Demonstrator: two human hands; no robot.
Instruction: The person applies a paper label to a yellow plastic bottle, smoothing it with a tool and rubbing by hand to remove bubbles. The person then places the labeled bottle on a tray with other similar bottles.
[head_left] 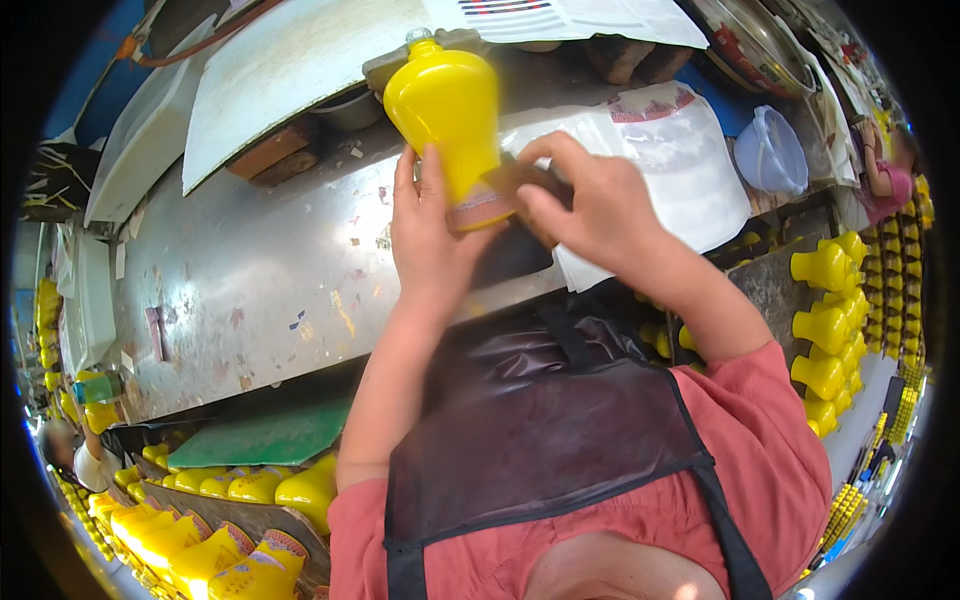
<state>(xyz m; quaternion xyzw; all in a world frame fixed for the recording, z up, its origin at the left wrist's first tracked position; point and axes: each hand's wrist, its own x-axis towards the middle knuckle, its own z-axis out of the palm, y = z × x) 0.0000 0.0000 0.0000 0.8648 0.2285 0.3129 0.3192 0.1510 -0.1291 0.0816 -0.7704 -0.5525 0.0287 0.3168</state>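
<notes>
The yellow bottle (443,105) is tilted above the metal table (250,290) in front of you, neck pointing far and slightly left. Your left hand (432,235) grasps its lower left side; your right hand (600,200) pinches a blurred brown piece (532,190) by the patterned band (480,208) round the base. You seem to be smoothing that band; the next move calls for a steady left hold and light, even pressure. White sheets (680,165) lie to the right, a pale blue bucket (770,155) farther right.
</notes>
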